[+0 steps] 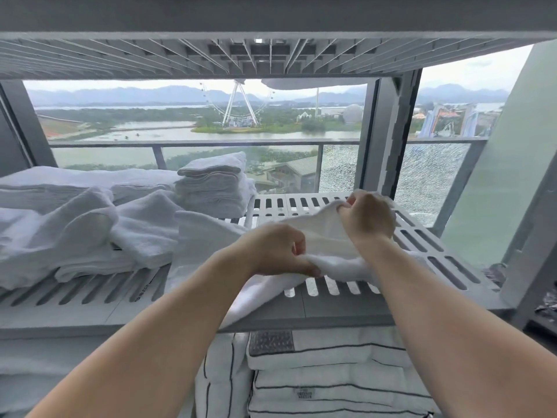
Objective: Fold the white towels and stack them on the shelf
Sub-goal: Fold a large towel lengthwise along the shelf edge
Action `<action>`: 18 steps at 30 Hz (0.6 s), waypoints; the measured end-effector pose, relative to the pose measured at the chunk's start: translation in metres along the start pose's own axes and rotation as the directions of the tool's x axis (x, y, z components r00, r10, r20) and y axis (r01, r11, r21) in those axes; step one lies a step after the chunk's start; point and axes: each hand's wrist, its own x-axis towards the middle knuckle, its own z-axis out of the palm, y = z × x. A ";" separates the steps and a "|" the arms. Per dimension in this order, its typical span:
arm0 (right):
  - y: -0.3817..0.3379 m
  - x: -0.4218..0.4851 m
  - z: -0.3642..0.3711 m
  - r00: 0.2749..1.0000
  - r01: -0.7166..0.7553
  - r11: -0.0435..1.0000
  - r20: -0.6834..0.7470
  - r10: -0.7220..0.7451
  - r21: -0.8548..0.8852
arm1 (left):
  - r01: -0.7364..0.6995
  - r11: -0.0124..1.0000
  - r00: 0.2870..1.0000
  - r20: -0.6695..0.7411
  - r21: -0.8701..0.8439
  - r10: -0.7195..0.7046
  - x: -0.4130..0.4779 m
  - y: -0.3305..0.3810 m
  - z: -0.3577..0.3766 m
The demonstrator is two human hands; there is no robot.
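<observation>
The slatted shelf [422, 245] lies bare along its right side and back right corner, open to a reach from the front. On the left half, loose towels [60, 230] crowd the surface, with a folded stack [211, 188] behind them. A draped towel [325, 236] covers the front middle. The upper shelf [271, 55] caps the height, and a post [394, 131] bounds the back right.

white towel [325, 236] plain; folded stack [214, 184] white; shelf [428, 245] grey, slotted; lower towels [331, 384] white with thin dark stripes
</observation>
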 end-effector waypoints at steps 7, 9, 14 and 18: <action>0.008 0.009 0.003 0.986 -0.067 0.994 0.155 0.053 0.091 | 0.112 0.993 0.946 -0.302 -0.044 -0.120 -0.004 -0.017 0.009; 0.010 0.015 0.004 0.977 -0.085 0.992 0.202 0.065 0.093 | 0.184 0.979 0.911 -0.390 0.093 -0.134 -0.001 -0.021 0.016; 0.010 0.031 0.012 0.978 -0.008 0.999 0.208 -0.002 0.046 | 0.334 0.915 0.855 -0.481 0.227 -0.193 0.000 -0.027 0.025; 0.003 0.041 0.022 0.961 0.014 1.000 0.277 -0.019 0.020 | 0.382 0.889 0.850 -0.472 0.251 -0.232 0.000 -0.034 0.030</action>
